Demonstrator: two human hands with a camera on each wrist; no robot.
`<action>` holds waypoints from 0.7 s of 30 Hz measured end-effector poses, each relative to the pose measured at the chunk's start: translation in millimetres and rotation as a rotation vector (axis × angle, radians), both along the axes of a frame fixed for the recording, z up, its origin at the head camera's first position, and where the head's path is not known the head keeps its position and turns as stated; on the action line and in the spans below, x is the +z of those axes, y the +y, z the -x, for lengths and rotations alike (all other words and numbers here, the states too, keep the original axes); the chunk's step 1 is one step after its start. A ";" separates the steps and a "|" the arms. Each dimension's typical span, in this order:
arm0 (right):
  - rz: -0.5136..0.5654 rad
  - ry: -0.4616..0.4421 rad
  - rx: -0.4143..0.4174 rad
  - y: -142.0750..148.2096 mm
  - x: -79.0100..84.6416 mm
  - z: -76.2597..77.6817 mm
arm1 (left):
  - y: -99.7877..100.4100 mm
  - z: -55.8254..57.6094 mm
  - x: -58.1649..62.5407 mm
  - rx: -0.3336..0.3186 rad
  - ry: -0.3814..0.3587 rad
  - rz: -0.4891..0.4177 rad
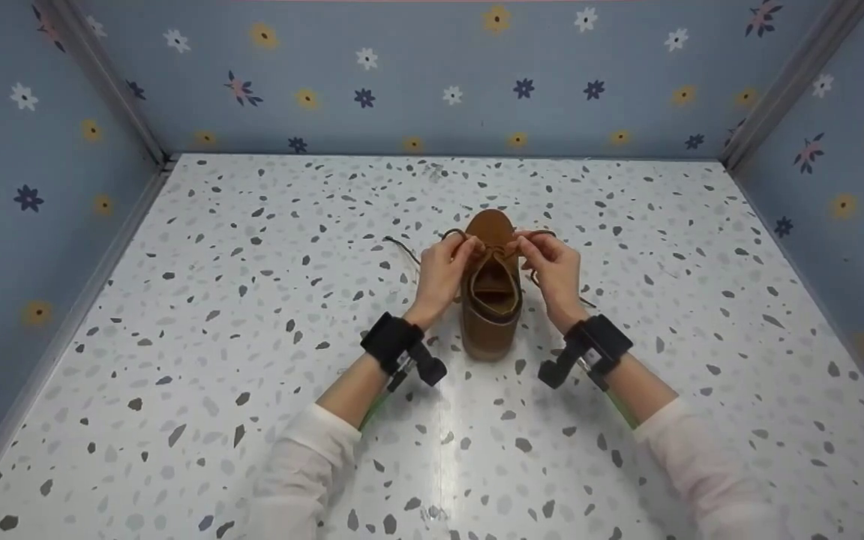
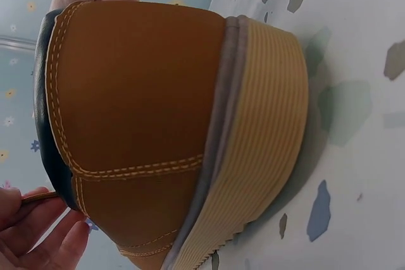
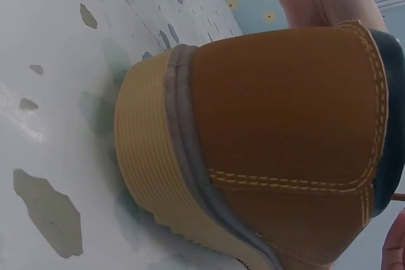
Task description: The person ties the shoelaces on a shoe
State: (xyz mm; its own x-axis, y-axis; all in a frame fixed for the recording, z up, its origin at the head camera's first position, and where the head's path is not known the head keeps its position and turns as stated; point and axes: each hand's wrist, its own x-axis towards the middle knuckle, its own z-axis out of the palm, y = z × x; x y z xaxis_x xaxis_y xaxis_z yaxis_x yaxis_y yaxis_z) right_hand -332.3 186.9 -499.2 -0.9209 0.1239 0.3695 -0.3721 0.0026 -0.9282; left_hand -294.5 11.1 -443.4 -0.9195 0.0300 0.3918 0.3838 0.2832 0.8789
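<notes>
A brown leather shoe [image 1: 490, 330] with a ribbed tan sole [image 2: 272, 105] and dark collar stands upright, toe pointing away. Over its left side, my left hand [image 1: 439, 274] pinches the brown lace [image 1: 453, 232] between thumb and fingers; the lace curves up in a loop there. Opposite, my right hand [image 1: 556, 270] pinches the lace on the right, where another loop [image 1: 544, 232] shows above the fingers. Both laces run to the middle of the shoe's front. In the left wrist view, the left fingers [image 2: 63, 238] hold the lace beside the collar.
A dark lace end [image 1: 402, 248] trails left of the left hand, and another [image 1: 588, 304] sticks out by the right wrist. The speckled white tabletop [image 1: 252, 420] is bounded by blue flowered panels [image 1: 432, 67] at the back and both sides.
</notes>
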 end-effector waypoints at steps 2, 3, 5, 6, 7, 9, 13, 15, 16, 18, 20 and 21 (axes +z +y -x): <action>0.013 -0.001 0.004 1.5 -0.7 2.1 | 0.5 5.6 -5.7 -0.004 0.000 -0.007; 0.019 -0.003 0.004 2.3 -1.0 3.4 | 0.5 5.8 -5.8 0.001 0.009 -0.003; 0.015 -0.016 -0.004 3.9 -1.4 6.2 | -1.5 -7.6 11.7 0.016 0.020 0.002; 0.011 -0.022 -0.009 4.8 -1.8 7.8 | -2.0 -10.9 16.2 0.014 0.031 0.003; -0.003 -0.033 -0.017 5.7 -2.2 9.4 | -2.5 -14.0 20.1 0.014 0.037 0.010; -0.048 -0.055 -0.043 7.4 -3.0 12.7 | -2.6 -14.3 20.8 0.010 0.031 0.005; -0.089 -0.062 -0.060 11.2 -5.1 19.0 | 0.2 11.0 -11.5 -0.006 0.017 -0.028; -0.062 -0.034 -0.041 12.9 -5.5 21.8 | 3.3 26.3 -31.5 0.010 0.023 -0.034; -0.045 -0.019 -0.031 13.7 -5.8 23.2 | 4.9 33.7 -41.4 0.018 0.027 -0.040; -0.012 0.008 -0.012 15.1 -6.1 25.9 | 7.9 43.1 -53.1 0.053 0.044 -0.028; 0.003 0.021 -0.005 16.7 -6.2 28.4 | 9.8 47.9 -58.7 0.079 0.066 -0.022; 0.006 0.021 -0.005 17.4 -6.2 29.7 | 10.2 49.2 -59.8 0.087 0.073 -0.020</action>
State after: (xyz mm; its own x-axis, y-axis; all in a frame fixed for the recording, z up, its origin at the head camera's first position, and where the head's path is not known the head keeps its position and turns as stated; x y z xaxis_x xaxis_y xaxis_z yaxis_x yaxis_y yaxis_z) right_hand -362.1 204.3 -505.5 -0.9125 0.1305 0.3876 -0.3911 -0.0011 -0.9203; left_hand -343.6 21.3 -503.2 -0.8873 -0.0567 0.4577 0.4219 0.3008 0.8553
